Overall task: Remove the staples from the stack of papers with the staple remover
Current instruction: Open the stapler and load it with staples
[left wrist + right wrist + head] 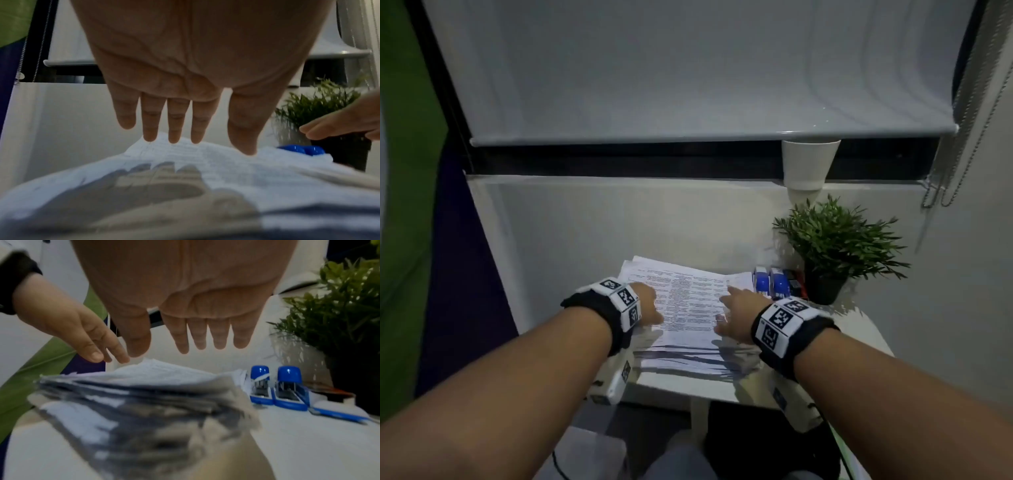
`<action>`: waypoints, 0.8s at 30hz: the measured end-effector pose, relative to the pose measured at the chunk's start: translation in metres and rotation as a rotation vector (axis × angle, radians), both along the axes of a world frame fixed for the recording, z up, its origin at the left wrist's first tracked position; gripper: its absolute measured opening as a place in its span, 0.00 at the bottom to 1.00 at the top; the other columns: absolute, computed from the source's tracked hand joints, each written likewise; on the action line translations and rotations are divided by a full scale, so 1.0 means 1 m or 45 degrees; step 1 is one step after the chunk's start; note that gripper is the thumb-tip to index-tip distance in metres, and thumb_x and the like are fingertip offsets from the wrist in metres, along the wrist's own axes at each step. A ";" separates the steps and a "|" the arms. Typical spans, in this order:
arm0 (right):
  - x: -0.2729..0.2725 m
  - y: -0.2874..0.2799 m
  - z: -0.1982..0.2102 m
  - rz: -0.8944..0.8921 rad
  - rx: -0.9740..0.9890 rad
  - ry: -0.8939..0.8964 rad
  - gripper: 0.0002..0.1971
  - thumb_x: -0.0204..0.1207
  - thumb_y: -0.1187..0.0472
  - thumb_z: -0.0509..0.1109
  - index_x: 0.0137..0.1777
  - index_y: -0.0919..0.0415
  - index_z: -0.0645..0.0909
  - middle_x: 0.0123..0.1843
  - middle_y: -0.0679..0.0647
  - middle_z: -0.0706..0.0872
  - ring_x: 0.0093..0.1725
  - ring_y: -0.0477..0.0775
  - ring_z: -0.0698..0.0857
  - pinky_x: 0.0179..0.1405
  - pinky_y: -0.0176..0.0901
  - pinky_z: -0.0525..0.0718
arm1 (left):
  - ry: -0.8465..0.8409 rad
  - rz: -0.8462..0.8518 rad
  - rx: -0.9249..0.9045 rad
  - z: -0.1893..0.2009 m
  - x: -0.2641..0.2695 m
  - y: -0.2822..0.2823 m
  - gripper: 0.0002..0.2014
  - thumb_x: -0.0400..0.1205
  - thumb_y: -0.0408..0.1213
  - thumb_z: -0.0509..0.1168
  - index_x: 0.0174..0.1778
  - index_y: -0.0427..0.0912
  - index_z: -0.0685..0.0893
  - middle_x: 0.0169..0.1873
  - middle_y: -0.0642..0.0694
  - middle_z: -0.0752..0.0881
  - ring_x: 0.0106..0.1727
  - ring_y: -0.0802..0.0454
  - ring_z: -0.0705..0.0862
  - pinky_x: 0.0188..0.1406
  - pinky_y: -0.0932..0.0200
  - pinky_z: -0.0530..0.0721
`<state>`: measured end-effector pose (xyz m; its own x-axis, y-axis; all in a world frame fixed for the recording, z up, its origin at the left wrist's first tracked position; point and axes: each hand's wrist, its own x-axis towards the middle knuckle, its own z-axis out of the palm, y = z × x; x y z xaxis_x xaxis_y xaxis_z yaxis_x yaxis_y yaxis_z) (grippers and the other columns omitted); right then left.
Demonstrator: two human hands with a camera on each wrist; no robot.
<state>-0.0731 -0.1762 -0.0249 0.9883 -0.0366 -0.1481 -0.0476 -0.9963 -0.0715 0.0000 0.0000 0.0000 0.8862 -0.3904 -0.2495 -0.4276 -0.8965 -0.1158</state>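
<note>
A thick stack of printed papers (688, 301) lies on a small white table (681, 383). My left hand (654, 308) is over the stack's left side and my right hand (726, 315) over its right side. In the left wrist view the left hand (211, 146) has straight, spread fingers just above the top sheet (216, 170), on which its shadow falls. The right hand (160, 352) is likewise spread above the stack (154, 378) and holds nothing. A slim blue tool (339, 415) lies on the table to the right. No staples are visible.
Two blue staplers (770, 282) stand just right of the papers, with a dark and red box (333, 392) behind them. A potted green plant (832, 246) fills the back right corner. A white cup (808, 164) sits on the sill above. The table's front edge is near my wrists.
</note>
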 end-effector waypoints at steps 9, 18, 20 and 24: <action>-0.011 0.002 -0.027 0.088 -0.225 0.428 0.23 0.84 0.44 0.60 0.64 0.63 0.78 0.61 0.60 0.81 0.56 0.61 0.80 0.51 0.48 0.76 | 0.193 -0.094 0.123 -0.026 0.015 0.013 0.21 0.86 0.47 0.56 0.75 0.50 0.72 0.75 0.48 0.72 0.74 0.48 0.71 0.75 0.56 0.66; -0.023 -0.015 -0.005 0.105 -0.119 0.481 0.27 0.80 0.35 0.59 0.57 0.57 0.86 0.56 0.57 0.87 0.57 0.59 0.83 0.56 0.49 0.80 | 0.058 0.100 -0.012 -0.022 0.070 0.035 0.25 0.75 0.50 0.70 0.66 0.46 0.77 0.63 0.48 0.81 0.60 0.48 0.80 0.58 0.56 0.79; -0.023 -0.019 -0.006 0.074 -0.018 0.481 0.28 0.78 0.31 0.58 0.57 0.53 0.85 0.52 0.54 0.87 0.56 0.57 0.83 0.58 0.50 0.81 | 0.108 0.113 -0.004 -0.028 0.077 0.040 0.25 0.74 0.51 0.72 0.64 0.46 0.76 0.61 0.50 0.82 0.59 0.49 0.81 0.56 0.58 0.78; 0.005 -0.035 0.005 -0.085 0.168 0.337 0.25 0.82 0.35 0.58 0.46 0.54 0.87 0.42 0.50 0.86 0.46 0.50 0.83 0.49 0.44 0.81 | 0.128 0.122 0.021 -0.041 0.084 0.038 0.25 0.73 0.51 0.73 0.62 0.46 0.77 0.57 0.50 0.84 0.56 0.50 0.83 0.55 0.58 0.80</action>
